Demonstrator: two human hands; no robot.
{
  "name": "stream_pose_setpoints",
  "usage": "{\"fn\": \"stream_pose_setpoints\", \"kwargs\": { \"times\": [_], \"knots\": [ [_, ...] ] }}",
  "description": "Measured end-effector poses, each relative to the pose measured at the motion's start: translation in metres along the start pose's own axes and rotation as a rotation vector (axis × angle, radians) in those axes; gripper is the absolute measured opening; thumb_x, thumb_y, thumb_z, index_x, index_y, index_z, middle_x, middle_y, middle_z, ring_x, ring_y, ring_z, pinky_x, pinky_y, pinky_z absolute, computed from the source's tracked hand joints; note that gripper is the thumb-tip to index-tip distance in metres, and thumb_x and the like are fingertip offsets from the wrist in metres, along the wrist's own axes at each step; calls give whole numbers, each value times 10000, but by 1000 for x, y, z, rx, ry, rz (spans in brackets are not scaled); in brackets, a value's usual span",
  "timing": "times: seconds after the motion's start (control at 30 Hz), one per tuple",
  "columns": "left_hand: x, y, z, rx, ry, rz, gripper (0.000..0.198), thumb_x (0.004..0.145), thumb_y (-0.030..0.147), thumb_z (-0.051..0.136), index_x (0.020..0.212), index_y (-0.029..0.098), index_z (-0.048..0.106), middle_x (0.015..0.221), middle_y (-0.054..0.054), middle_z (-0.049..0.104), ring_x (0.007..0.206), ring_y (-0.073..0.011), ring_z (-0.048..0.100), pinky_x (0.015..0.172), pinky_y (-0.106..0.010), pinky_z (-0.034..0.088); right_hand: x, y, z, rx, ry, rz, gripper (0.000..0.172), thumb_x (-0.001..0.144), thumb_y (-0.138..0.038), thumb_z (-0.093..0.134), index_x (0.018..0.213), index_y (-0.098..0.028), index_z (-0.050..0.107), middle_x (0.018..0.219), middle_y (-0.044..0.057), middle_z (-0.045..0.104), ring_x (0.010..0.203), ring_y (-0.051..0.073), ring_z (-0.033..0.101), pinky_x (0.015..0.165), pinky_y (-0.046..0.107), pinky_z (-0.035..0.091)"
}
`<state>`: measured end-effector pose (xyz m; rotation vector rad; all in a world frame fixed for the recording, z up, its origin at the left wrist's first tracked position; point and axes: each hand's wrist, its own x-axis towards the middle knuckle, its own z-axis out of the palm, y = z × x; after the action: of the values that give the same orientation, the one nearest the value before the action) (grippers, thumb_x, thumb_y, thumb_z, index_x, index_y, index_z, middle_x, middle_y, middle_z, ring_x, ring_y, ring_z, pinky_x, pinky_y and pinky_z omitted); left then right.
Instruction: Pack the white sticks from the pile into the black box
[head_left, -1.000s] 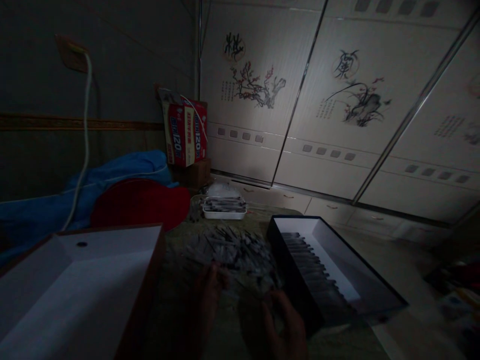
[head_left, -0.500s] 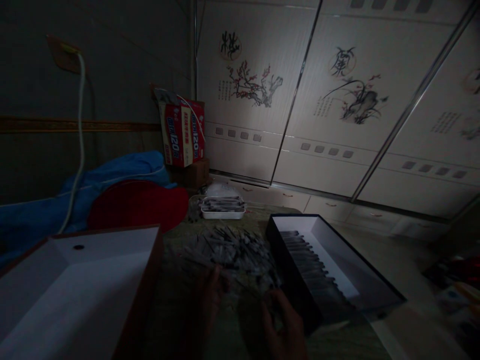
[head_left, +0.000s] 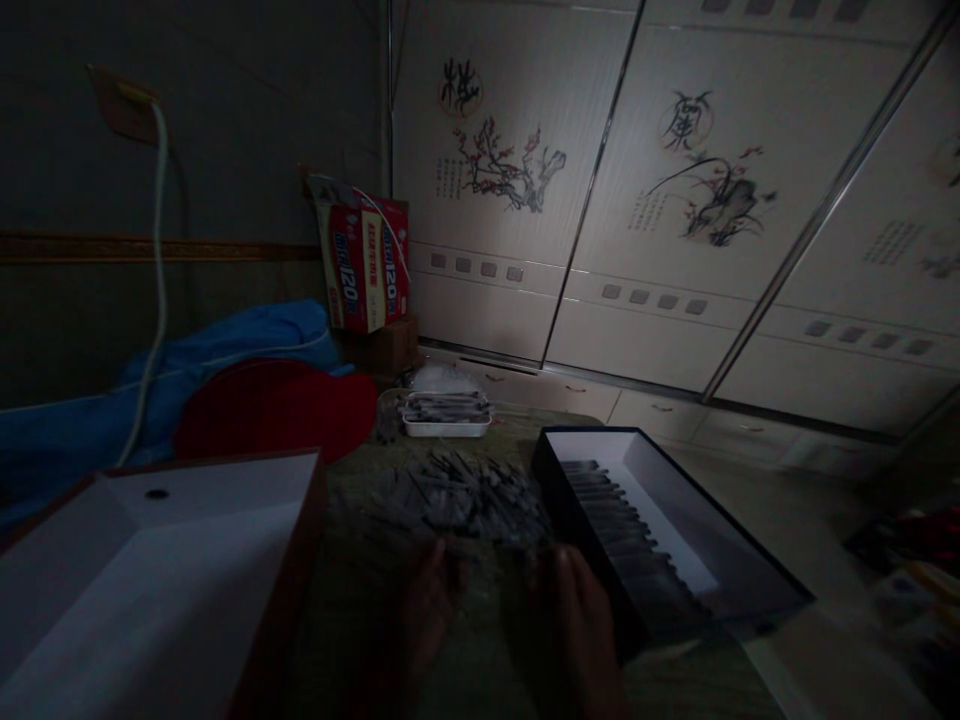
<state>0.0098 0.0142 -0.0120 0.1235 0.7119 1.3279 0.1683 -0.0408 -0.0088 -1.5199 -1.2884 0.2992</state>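
Note:
A heap of thin, dark, pen-like sticks point(head_left: 465, 495), some in what looks like clear plastic, lies on the table. My left hand point(head_left: 431, 605) is at the near edge of this heap, its fingers curled together. My right hand point(head_left: 576, 610) is closed too, at the heap's right front, beside the dark-edged box point(head_left: 585, 530). Gloom and blur hide what either hand holds. Inside that box, similar sticks point(head_left: 622, 530) lie in a neat row along the left side.
To the left stands a white-lined box point(head_left: 202, 540) with brown edges. A white tray point(head_left: 448, 429) of sticks sits at the back, near a red round thing point(head_left: 274, 410) and blue cloth point(head_left: 247, 335). Behind are a red carton point(head_left: 367, 265) and cabinet doors point(head_left: 510, 220).
My right hand has moved slightly up and forward, its fingers now closer together. The left hand has shifted a little to the right. Heap and boxes look the same.

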Motion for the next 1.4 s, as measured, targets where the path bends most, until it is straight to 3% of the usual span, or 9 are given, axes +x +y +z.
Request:
{"fn": "stream_pose_setpoints", "kwargs": {
  "times": [0.1, 0.23, 0.33, 0.43, 0.77, 1.1, 1.17, 1.3, 1.4],
  "knots": [
    [2, 6, 0, -98, 60, -14, 313, 790, -52, 465, 660, 149, 666, 667, -12, 724, 607, -98, 683, 570, -180, 550, 13, 5, -6, -121, -126, 20, 301, 897, -398, 402, 811, -189, 601, 717, 30, 627, 648, 155, 577, 588, 222, 422],
    [0, 6, 1, -108, 53, -37, 340, 815, -63, 421, 681, 135, 662, 661, -23, 721, 586, -103, 685, 545, -182, 555, 19, 4, -1, -438, -250, -25, 203, 846, -192, 429, 799, -181, 626, 791, 54, 647, 713, 170, 594, 632, 238, 406],
    [-1, 5, 4, -78, 35, -32, 348, 837, -51, 405, 672, 123, 657, 645, -26, 715, 584, -107, 686, 534, -189, 556, 22, -3, 7, -693, -330, -41, 279, 808, -79, 407, 869, -182, 659, 888, 87, 664, 820, 203, 615, 693, 268, 413],
    [-2, 3, 7, -22, 8, -20, 285, 829, -24, 466, 675, 124, 654, 625, -19, 705, 542, -108, 671, 490, -190, 543, 28, -7, 15, -877, -355, -29, 273, 810, -81, 416, 877, -155, 670, 906, 126, 668, 877, 253, 619, 714, 312, 419],
    [3, 0, 1, 45, -28, 0, 179, 793, 8, 554, 696, 134, 637, 614, -8, 694, 532, -113, 662, 483, -200, 535, 36, -7, 32, -883, -361, 45, 274, 823, -76, 408, 895, -113, 670, 877, 150, 692, 804, 267, 670, 605, 304, 434],
    [4, 1, 1, 88, -51, 3, 90, 722, 55, 665, 698, 139, 642, 625, 0, 684, 549, -112, 654, 515, -203, 526, 27, 1, 32, -721, -297, -5, 260, 842, -114, 422, 969, -98, 648, 923, 139, 683, 832, 218, 648, 711, 267, 456],
    [3, 1, 2, 110, -35, 13, 93, 704, 71, 687, 687, 147, 637, 624, 8, 676, 543, -109, 646, 520, -209, 524, 24, 0, 26, -550, -238, -11, 254, 862, -176, 430, 1001, -108, 632, 934, 117, 677, 836, 200, 636, 721, 256, 463],
    [3, -2, 3, 120, -42, 47, 114, 659, 98, 727, 671, 157, 630, 654, 13, 680, 574, -123, 652, 547, -237, 531, 11, -4, 19, 89, -109, 45, 260, 882, -340, 454, 925, -159, 637, 899, 69, 672, 832, 179, 618, 748, 254, 473],
    [4, -4, 2, 150, -101, 59, 156, 606, 162, 778, 673, 150, 638, 644, 5, 683, 577, -136, 650, 539, -245, 521, 0, -6, 23, 290, -88, 122, 274, 850, -415, 511, 855, -175, 645, 793, 46, 669, 720, 161, 618, 655, 237, 483]
  ]
}}
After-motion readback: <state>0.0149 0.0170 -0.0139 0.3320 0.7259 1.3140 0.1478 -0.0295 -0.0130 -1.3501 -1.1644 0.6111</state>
